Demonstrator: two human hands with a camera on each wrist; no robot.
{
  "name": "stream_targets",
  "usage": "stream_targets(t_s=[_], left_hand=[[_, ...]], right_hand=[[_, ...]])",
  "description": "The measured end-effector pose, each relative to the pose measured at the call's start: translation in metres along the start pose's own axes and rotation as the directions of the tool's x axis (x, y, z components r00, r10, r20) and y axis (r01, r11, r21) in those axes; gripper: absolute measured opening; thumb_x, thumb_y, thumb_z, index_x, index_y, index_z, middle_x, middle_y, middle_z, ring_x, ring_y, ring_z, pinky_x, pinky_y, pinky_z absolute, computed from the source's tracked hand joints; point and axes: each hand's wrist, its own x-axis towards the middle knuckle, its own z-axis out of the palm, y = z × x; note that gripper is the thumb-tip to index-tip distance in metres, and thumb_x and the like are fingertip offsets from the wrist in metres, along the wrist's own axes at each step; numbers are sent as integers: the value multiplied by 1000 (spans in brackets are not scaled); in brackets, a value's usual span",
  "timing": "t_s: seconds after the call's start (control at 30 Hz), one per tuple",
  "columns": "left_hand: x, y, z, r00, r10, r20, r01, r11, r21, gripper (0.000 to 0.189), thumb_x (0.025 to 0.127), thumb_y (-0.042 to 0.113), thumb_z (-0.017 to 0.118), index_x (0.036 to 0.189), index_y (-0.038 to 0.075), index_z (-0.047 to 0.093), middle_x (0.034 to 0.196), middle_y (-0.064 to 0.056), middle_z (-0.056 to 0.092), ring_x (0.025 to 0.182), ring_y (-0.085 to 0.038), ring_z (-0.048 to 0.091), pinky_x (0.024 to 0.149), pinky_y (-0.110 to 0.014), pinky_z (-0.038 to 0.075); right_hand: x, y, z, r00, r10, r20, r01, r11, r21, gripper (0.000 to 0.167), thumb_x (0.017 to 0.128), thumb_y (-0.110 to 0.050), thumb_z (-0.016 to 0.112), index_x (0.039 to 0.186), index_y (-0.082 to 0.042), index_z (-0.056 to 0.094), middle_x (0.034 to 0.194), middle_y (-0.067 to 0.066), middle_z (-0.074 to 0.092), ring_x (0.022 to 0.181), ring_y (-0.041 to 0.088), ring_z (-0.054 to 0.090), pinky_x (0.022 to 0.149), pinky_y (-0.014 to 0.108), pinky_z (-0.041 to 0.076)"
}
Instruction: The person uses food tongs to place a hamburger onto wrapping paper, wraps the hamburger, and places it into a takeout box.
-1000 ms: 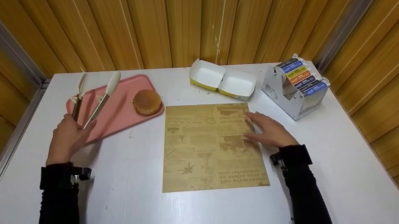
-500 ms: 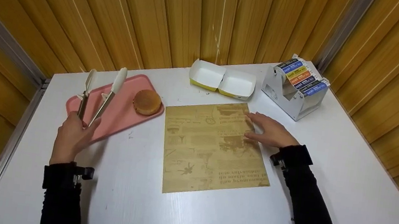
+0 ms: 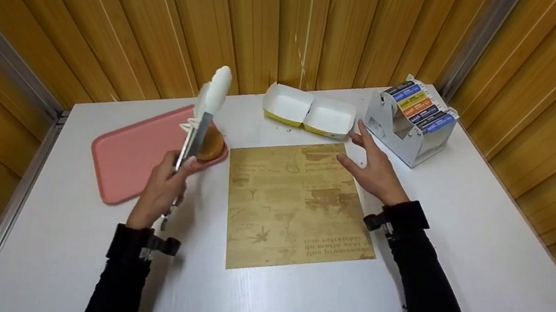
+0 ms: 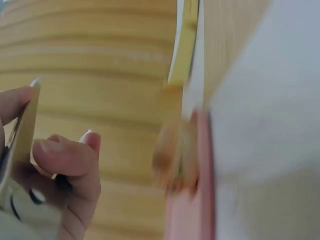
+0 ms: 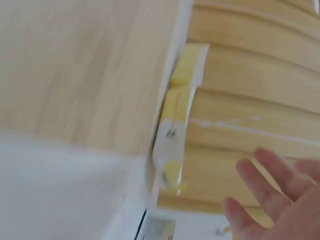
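My left hand (image 3: 157, 195) grips a pair of metal tongs with white tips (image 3: 215, 92). The tongs point up and away, their two arms close together, and overlap the burger (image 3: 213, 144) in the head view. That burger sits at the right end of a pink tray (image 3: 132, 156); in the left wrist view its filling shows as a blur. My right hand (image 3: 375, 172) is raised with fingers spread, holding nothing, by the upper right edge of a printed brown paper sheet (image 3: 290, 205). The sheet lies flat on the table.
An unfolded burger box (image 3: 331, 116), white inside and yellow outside, stands behind the sheet. To its right is a metal dispenser (image 3: 410, 123) with rolls of coloured labels. Slatted wooden walls (image 3: 262, 21) border the white table (image 3: 202, 295) at the back and sides.
My left hand has carried the tongs rightward from over the tray to in front of the burger, and the tongs' arms have come together. My right hand has lifted off the sheet.
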Motion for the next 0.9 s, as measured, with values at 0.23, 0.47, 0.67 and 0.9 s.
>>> stream_targets(t_s=[0.23,0.47,0.67,0.9], left_hand=[[-8,20,80,990,101,96,-77,971,-228,35,109,38,51,130,10,53,78,-5,54,49,-14,43,39,-25,37],[-18,30,129,975,145,171,-98,961,-258,42,109,44,48,133,9,49,76,-3,51,51,-13,44,43,-25,38],[-25,27,153,964,231,132,-209,964,-163,39,110,33,48,139,7,44,92,-9,56,74,-14,52,64,-26,43],[-26,22,161,955,245,167,-210,957,-202,37,111,26,46,145,10,39,118,-23,61,102,-31,57,82,-33,47]], right_hand=[[-4,-41,39,996,-33,83,-8,891,454,108,100,-55,62,166,-8,-9,165,22,34,149,37,41,124,50,32],[-7,-80,86,944,-112,309,-153,683,714,141,73,-80,73,166,-6,-4,159,30,39,147,42,42,123,55,33],[-6,-92,105,958,-105,265,-150,604,783,113,82,-68,76,162,-8,23,145,27,56,132,34,61,117,47,42],[-5,-88,112,972,-43,231,-153,632,760,46,105,-32,62,135,-1,47,112,8,71,101,18,75,102,35,53]])
